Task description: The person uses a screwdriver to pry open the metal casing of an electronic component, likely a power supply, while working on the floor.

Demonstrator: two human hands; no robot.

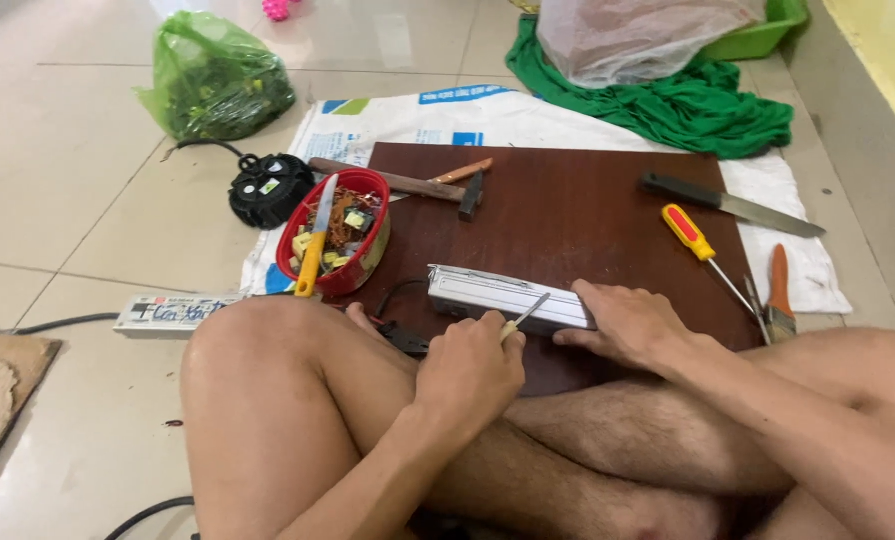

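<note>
Silver metal oblong casing [498,295] pinned under your right hand [623,322] for steadiness; left hand [468,365] grips thin pale-handled screwdriver [525,314] against it.

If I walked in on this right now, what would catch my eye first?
Probably the long silvery metal casing lying on the dark brown board in front of the seated person. The right hand presses on its right end, while the left hand holds a small tool against it. To the left, a red bowl of small electronic parts stands out, a yellow-handled knife resting across it.
</note>
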